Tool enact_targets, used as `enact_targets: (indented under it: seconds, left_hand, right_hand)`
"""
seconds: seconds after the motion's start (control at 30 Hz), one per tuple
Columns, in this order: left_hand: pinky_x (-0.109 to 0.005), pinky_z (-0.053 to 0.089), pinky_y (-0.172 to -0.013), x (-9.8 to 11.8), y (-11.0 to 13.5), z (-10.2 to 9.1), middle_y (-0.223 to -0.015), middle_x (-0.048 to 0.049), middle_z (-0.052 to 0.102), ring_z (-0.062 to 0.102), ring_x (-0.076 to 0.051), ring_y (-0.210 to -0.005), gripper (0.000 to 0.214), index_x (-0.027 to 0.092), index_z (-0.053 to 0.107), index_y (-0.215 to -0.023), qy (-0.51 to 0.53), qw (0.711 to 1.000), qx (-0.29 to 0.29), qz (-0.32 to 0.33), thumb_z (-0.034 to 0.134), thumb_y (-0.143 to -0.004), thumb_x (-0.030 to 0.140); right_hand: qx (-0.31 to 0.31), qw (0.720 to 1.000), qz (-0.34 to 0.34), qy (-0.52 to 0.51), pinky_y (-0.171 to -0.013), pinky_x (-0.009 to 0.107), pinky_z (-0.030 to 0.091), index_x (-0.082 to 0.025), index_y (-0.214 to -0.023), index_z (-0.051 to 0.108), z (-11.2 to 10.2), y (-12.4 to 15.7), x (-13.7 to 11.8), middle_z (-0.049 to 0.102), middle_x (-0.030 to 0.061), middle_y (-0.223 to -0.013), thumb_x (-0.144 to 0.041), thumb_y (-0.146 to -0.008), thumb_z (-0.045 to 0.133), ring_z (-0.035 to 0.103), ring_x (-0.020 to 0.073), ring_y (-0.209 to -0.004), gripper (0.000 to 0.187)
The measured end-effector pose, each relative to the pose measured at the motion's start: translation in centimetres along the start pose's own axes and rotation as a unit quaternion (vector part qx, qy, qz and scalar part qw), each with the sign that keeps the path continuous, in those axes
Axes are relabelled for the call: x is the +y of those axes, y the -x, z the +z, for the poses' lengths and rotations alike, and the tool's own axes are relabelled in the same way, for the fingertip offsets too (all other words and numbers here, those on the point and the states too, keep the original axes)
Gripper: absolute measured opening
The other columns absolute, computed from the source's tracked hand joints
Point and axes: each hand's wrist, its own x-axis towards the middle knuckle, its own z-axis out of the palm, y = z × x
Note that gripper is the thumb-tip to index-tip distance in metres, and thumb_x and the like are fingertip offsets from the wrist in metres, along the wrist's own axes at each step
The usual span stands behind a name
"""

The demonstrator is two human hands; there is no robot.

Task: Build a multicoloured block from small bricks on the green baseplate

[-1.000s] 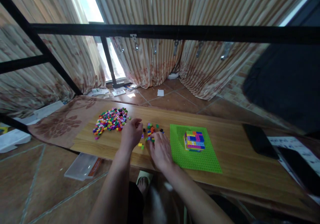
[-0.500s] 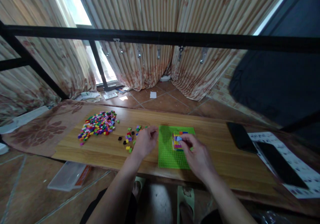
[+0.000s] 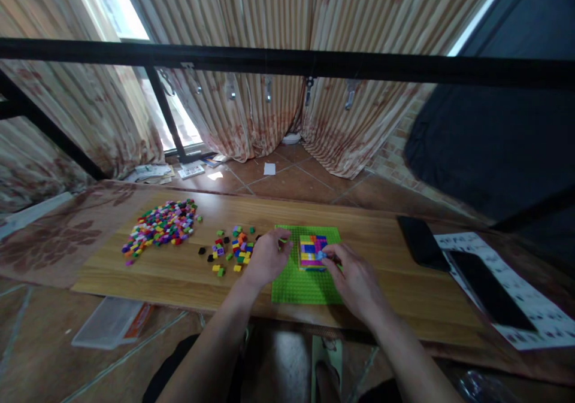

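My right hand (image 3: 357, 274) pinches a small light-blue toy brick (image 3: 321, 255) between thumb and fingertips, at the right side of a low block of multicoloured bricks (image 3: 308, 249). That block sits on a green studded baseplate (image 3: 287, 289). Whether the blue brick is pressed onto the block, I cannot tell. Over the baseplate's left edge hovers my left hand (image 3: 268, 256), its thumb and fingers curved but apart. Green shows in the gap between them. Loose bricks (image 3: 242, 248) lie just left of this hand, some hidden behind it.
A large heap of mixed bricks (image 3: 164, 222) is on the left of the wooden board (image 3: 372, 229). At the right are a black phone (image 3: 422, 242), a second dark device (image 3: 489, 289) and a printed sheet (image 3: 521, 325). A black metal bar (image 3: 269, 58) crosses beyond the board.
The view has shifted slightly, so the board sits further left. My left hand has moved right, over the baseplate's edge. The right hand has drawn back a little, uncovering more of the brick block.
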Motion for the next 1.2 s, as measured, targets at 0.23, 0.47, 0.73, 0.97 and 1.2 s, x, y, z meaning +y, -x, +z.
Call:
enact_targets:
  seconds: [0.23, 0.47, 0.73, 0.97, 1.2]
  left_hand:
    - [-0.023, 0.048, -0.065, -0.9, 0.2, 0.3, -0.077, -0.0036, 0.070, 0.063, -0.015, -0.071, 0.031, 0.013, 0.069, -0.104, 0.070, 0.996, -0.046, -0.009, 0.054, -0.078, 0.018]
    - [-0.019, 0.040, -0.053, -1.0, 0.3, 1.6, -0.064, 0.0015, 0.062, 0.053, -0.010, -0.057, 0.025, 0.013, 0.068, -0.093, 0.147, 0.983, -0.109, -0.002, 0.054, -0.078, 0.027]
    - [-0.019, 0.036, -0.049, -0.6, 0.3, 2.5, -0.064, 0.0015, 0.061, 0.051, -0.010, -0.054, 0.036, 0.011, 0.062, -0.106, 0.202, 0.974, -0.087, -0.061, 0.062, -0.073, 0.027]
    - [-0.019, 0.037, -0.050, -0.4, 0.4, 3.0, -0.061, 0.0033, 0.059, 0.051, -0.009, -0.051, 0.038, 0.011, 0.059, -0.108, 0.283, 0.951, -0.078, -0.097, 0.061, -0.071, 0.018]
    - [-0.020, 0.040, -0.051, 0.1, 0.8, 3.1, -0.064, 0.0016, 0.062, 0.054, -0.010, -0.054, 0.041, 0.009, 0.058, -0.112, 0.279, 0.953, -0.059, -0.103, 0.060, -0.071, 0.014]
  right_hand:
    - [0.025, 0.998, -0.058, 0.030, -0.085, 0.037, 0.046, -0.022, -0.093, 0.063, 1.6, -0.8, -1.5, 0.059, 0.0063, -0.100, -0.022, -0.088, 0.051, 0.056, 0.0223, -0.097, 0.012]
    - [0.025, 0.996, -0.071, 0.049, -0.085, 0.038, 0.046, -0.024, -0.092, 0.067, 2.7, -0.9, -0.8, 0.061, 0.0056, -0.098, -0.023, -0.087, 0.054, 0.056, 0.0227, -0.096, 0.014]
    - [0.051, 0.995, -0.077, 0.034, -0.083, 0.037, 0.047, -0.025, -0.088, 0.074, 2.9, -0.9, -0.2, 0.066, 0.0048, -0.092, -0.027, -0.086, 0.059, 0.057, 0.0223, -0.092, 0.016]
    - [0.059, 0.996, -0.059, 0.030, -0.078, 0.037, 0.047, -0.026, -0.087, 0.076, 3.1, -0.9, -0.3, 0.068, 0.0047, -0.088, -0.027, -0.085, 0.060, 0.057, 0.0224, -0.087, 0.017]
    - [0.061, 0.996, -0.060, 0.018, -0.076, 0.037, 0.047, -0.027, -0.087, 0.076, 3.2, -0.8, 0.0, 0.068, 0.0049, -0.086, -0.029, -0.086, 0.059, 0.057, 0.0232, -0.087, 0.017]
